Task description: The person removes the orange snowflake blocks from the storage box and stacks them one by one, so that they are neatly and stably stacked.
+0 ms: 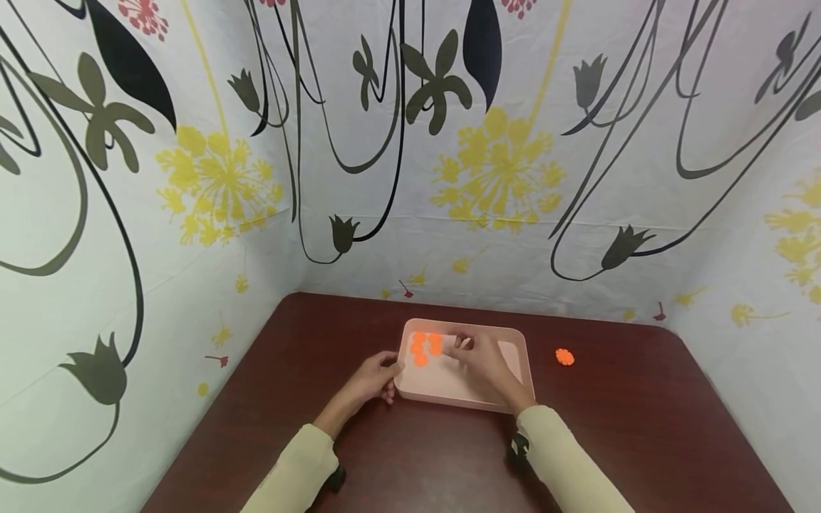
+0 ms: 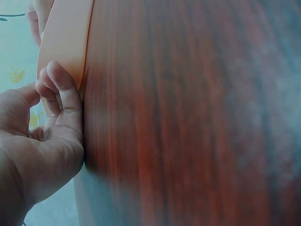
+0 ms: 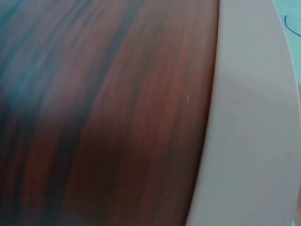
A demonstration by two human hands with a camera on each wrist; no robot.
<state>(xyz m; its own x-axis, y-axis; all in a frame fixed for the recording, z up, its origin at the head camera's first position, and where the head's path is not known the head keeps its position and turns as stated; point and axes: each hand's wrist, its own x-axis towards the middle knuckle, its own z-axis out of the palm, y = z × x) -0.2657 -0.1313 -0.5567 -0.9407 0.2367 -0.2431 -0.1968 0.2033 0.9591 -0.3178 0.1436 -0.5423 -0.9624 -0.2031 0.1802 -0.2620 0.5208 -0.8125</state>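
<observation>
A shallow pale-peach tray (image 1: 449, 388) lies on the table, with several flat orange pieces (image 1: 420, 349) with scalloped edges grouped at its left side. My left hand (image 1: 374, 377) grips the tray's left edge, thumb at the rim. In the left wrist view, the same hand (image 2: 51, 122) has its fingers curled up against the tray's outer wall (image 2: 68, 42). Over the tray, my right hand (image 1: 481, 360) has bent fingers, the tips right beside the orange pieces; I cannot tell whether it pinches one. The right wrist view shows only the tray's side wall (image 3: 249, 117) and wood.
One more orange scalloped piece (image 1: 564, 357) lies on the dark reddish-brown table (image 1: 436, 463), to the right of the tray. White cloth walls (image 1: 410, 192) with flower prints stand behind the table and on both sides.
</observation>
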